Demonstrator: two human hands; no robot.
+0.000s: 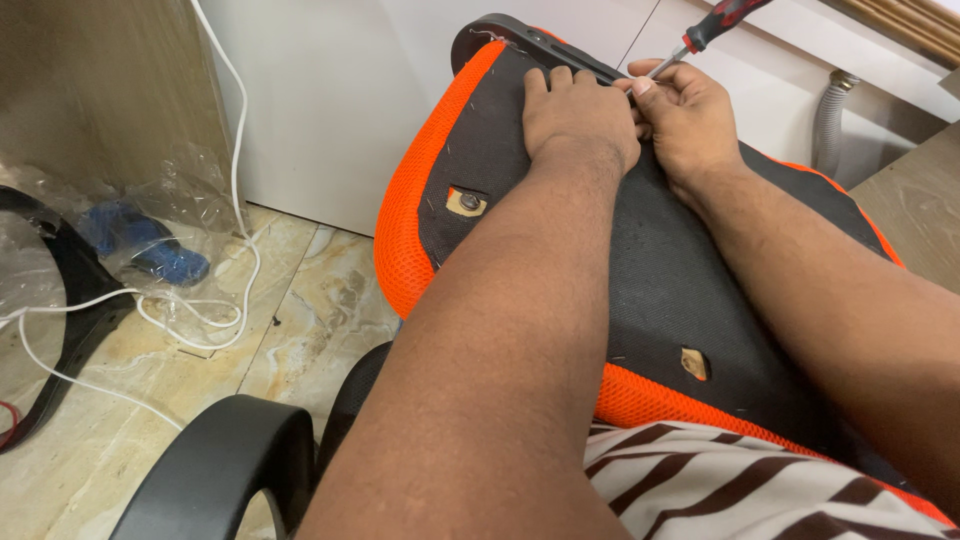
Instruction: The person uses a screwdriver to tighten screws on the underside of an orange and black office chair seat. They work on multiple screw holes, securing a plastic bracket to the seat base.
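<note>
View: a head-worn camera looks down over the person's two bare forearms at an overturned chair seat.
Chair seat [560, 200]: its underside faces up, covered in black fabric with an orange mesh border; it rests against the person's lap and tilts away toward a white wall.
Left hand [578, 115]: lies palm down on the black fabric near the seat's far edge, fingers together and curled over the edge, pressing rather than holding anything.
Right hand [690, 120]: touches the left hand, fingers closed around a screwdriver.
Screwdriver [700, 35]: red and black handle points up and right; its metal shaft angles down to the seat's far edge between the hands.
Bolt holes: two cut-outs in the fabric, one with a metal bolt [467, 202], one nearer the lap [694, 363].
Floor: marble tiles with a white cable [200, 310], a clear plastic bag [150, 215] holding blue parts, and a black armrest [215, 470].
</note>
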